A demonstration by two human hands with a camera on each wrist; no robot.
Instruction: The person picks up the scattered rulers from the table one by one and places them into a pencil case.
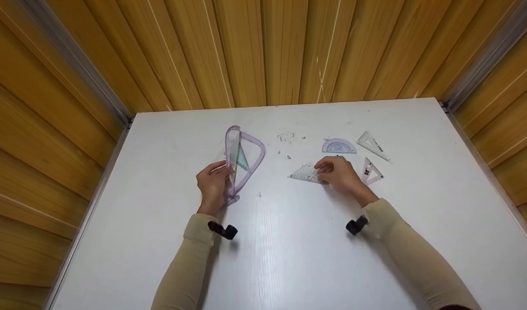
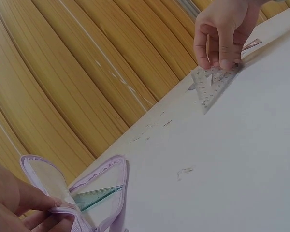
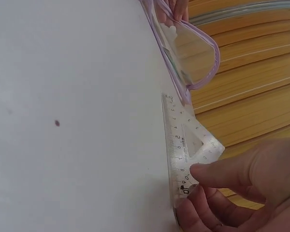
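Observation:
My left hand [image 1: 212,183] grips one edge of a see-through zip pouch with purple trim [image 1: 261,156], whose mouth stands apart. Inside it shows a green set square [image 2: 94,197]. Between thumb and fingers of my right hand [image 1: 340,175] a clear set square [image 3: 173,140] is pinched at one corner; its long graduated edge shows in the right wrist view. Just beyond that hand lie a bluish protractor [image 1: 339,146], a clear set square with black print [image 1: 373,146] and a small triangle with a cartoon figure [image 1: 370,173].
All of this is on a white table [image 1: 280,254] with dark scuff marks [image 1: 286,137] between the hands. Yellow wooden panels [image 1: 285,51] rise along its back edge and sides.

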